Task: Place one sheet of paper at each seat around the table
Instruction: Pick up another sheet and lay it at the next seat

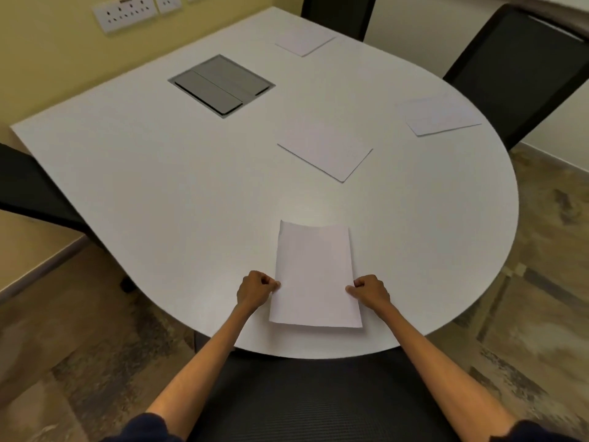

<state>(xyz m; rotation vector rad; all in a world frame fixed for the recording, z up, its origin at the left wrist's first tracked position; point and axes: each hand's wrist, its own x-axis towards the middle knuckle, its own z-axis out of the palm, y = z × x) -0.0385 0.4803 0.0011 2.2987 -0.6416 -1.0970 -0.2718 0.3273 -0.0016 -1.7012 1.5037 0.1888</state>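
Note:
A white sheet of paper (315, 275) lies at the near edge of the white table (159, 173), in front of the near black chair (306, 400). My left hand (256, 290) pinches its left edge and my right hand (371, 290) pinches its right edge. A second sheet (438, 114) lies by the right-hand chair (522, 68). A third sheet (304, 41) lies by the far chair (339, 12). Another sheet or thin pile (326, 153) rests mid-table.
A grey cable hatch (221, 84) is set into the tabletop at the back left. Another black chair (28, 186) stands at the left edge. Wall sockets (127, 12) are on the yellow wall behind. Patterned floor surrounds the table.

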